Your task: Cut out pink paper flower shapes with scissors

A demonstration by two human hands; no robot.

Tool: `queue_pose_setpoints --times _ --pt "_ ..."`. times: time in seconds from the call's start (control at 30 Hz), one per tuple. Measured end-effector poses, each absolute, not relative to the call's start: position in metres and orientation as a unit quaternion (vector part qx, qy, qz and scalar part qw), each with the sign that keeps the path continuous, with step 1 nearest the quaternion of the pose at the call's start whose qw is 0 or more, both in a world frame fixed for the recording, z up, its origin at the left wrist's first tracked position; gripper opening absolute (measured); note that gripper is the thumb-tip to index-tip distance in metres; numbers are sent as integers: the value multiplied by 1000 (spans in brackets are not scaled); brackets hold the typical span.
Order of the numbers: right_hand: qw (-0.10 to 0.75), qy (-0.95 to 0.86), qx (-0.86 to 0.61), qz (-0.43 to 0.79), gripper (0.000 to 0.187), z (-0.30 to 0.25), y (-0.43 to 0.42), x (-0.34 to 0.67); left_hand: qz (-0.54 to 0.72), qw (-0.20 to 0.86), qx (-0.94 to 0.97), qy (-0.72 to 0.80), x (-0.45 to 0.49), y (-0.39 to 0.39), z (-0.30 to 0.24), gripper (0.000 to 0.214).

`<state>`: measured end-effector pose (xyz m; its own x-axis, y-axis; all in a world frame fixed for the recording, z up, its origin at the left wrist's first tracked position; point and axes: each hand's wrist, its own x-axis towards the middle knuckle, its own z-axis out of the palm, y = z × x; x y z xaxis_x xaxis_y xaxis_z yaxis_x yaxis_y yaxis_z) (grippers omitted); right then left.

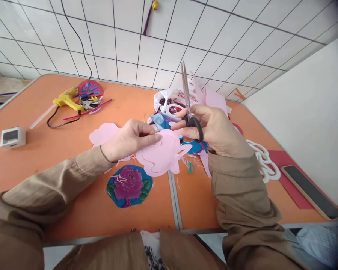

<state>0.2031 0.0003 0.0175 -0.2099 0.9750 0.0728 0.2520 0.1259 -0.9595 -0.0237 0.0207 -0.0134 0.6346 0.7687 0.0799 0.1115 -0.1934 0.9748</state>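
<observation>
A pale pink, lobed sheet cut from soft, thin material sits at the centre of the frame, held up over the tabletop. Its outline is too rounded to give a firm long axis, though it seems to run mostly across the frame, a thin looped strip jutting right. The left hand pinches its upper left edge between thumb and fingers. The right hand, right of centre, holds steel scissors with black handles; their long axis is steep, tips towards the top of the frame and leaning slightly left, blades nearly together and clear of the sheet.

The step in hand looks like trimming, paused between cuts. A further cut would call for tipping the blades down to the sheet's edge and opening them, the left hand keeping the margin taut.

Just below, left of centre, lies a round blue piece printed with a magenta flower, pink offcuts on it. A small green plastic clip lies right of the sheet. Farther out, a yellow glue gun rests at upper left, and white looping cut-outs at right
</observation>
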Motion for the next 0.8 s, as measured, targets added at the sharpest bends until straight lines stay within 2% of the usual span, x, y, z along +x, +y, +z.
queue_pose_setpoints --times 0.3,0.5,0.8 --pt "373 -684 -460 427 36 21 -11 191 271 495 777 279 -22 17 -8 35" --pt "380 -691 -463 404 27 19 -11 184 281 467 789 284 -22 12 -5 37" --pt "399 -717 -472 321 28 24 -19 176 303 429 802 286 -22 13 -7 33"
